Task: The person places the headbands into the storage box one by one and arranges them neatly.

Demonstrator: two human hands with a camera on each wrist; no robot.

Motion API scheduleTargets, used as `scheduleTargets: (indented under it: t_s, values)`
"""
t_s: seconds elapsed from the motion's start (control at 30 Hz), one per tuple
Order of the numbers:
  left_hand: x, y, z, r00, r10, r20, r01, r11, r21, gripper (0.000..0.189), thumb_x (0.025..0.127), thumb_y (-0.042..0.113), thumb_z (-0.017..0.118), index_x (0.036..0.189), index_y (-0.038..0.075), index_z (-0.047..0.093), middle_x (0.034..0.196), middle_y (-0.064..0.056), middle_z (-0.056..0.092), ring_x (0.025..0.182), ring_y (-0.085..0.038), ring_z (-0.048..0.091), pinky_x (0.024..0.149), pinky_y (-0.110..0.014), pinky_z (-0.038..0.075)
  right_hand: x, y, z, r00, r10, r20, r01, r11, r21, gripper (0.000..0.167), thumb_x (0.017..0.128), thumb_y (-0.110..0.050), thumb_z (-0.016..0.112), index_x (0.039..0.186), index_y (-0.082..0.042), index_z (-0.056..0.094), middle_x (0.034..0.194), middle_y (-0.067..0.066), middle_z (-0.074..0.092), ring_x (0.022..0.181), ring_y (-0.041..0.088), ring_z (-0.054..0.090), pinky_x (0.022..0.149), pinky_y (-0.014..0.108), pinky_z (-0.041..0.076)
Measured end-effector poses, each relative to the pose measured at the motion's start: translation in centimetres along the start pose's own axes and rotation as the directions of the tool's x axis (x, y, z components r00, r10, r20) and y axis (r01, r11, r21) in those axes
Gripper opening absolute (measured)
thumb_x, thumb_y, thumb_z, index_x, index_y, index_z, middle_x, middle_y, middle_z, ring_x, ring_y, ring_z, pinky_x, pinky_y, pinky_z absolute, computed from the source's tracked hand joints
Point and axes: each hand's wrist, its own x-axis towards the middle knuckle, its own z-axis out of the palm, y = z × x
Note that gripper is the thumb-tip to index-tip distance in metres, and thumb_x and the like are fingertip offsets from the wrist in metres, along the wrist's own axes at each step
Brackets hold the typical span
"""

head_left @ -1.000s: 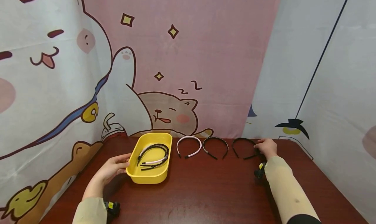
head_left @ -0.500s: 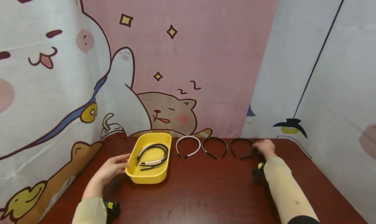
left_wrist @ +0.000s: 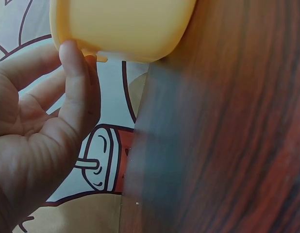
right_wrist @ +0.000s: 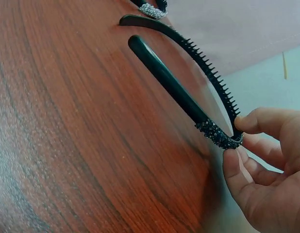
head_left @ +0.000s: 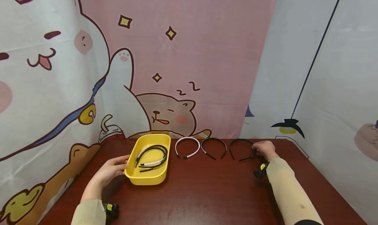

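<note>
My left hand (head_left: 110, 171) grips the left rim of a yellow plastic basin (head_left: 147, 181); in the left wrist view, the thumb and fingers (left_wrist: 75, 63) pinch its edge. Several black and pink headbands (head_left: 153, 163) lie overlapping inside the basin. At the far right, my right hand (head_left: 265, 149) pinches a black headband (right_wrist: 164, 80) with comb teeth and a glittery section, thumb on one side and fingers on the other. To its left on the table lie a black headband with silvery glitter (head_left: 214, 138) and a pink headband (head_left: 187, 138), their ends facing me.
The dark red-brown wooden table (head_left: 200, 192) runs back to a cloth backdrop (head_left: 218, 71) with cartoon animals. More cloth (head_left: 339, 103) hangs along the right side. Small black wrist cameras (head_left: 260, 172) sit on both forearms.
The head view has shifted slightly, moving everything a little left in it. My right hand and its headband have edged slightly nearer the middle headband. My left hand stays on the basin.
</note>
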Motion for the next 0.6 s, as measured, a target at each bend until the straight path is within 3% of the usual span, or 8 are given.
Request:
scheduleTargets:
  t_s: [0.13, 0.37, 0.6]
  values:
    - [-0.11, -0.07, 0.00, 1.000, 0.005, 0.002, -0.005, 1.000, 0.004, 0.056, 0.095, 0.006, 0.058, 0.143, -0.012, 0.034, 0.121, -0.027, 0.052, 0.091, -0.020, 0.062, 0.078, -0.029, 0.054, -0.25, -0.31, -0.11, 0.999, 0.024, 0.040, -0.027, 0.997, 0.069, 0.038, 0.087, -0.007, 0.065, 0.114, 0.019, 0.058, 0.091, 0.009, 0.064, 0.101, 0.033, 0.058, 0.078, 0.037, 0.056]
    - [-0.18, 0.12, -0.11, 1.000, 0.022, 0.018, -0.023, 1.000, 0.013, 0.057, 0.096, 0.006, 0.057, 0.144, -0.013, 0.032, 0.123, -0.028, 0.051, 0.095, -0.024, 0.062, 0.079, -0.029, 0.054, -0.66, -0.36, -0.41, 0.990, 0.029, 0.135, -0.050, 0.988, 0.147, 0.043, 0.093, -0.008, 0.061, 0.126, 0.019, 0.050, 0.084, -0.001, 0.065, 0.086, 0.017, 0.062, 0.078, 0.034, 0.055]
    - [0.03, 0.07, -0.11, 1.000, 0.008, 0.007, -0.008, 1.000, 0.005, 0.056, 0.096, 0.005, 0.057, 0.144, -0.011, 0.034, 0.123, -0.029, 0.051, 0.096, -0.027, 0.062, 0.079, -0.029, 0.054, -0.96, -0.23, -0.58, 0.984, 0.012, 0.179, -0.045, 0.983, 0.180, 0.048, 0.095, -0.009, 0.058, 0.132, 0.018, 0.044, 0.086, -0.001, 0.065, 0.081, 0.013, 0.060, 0.076, 0.031, 0.055]
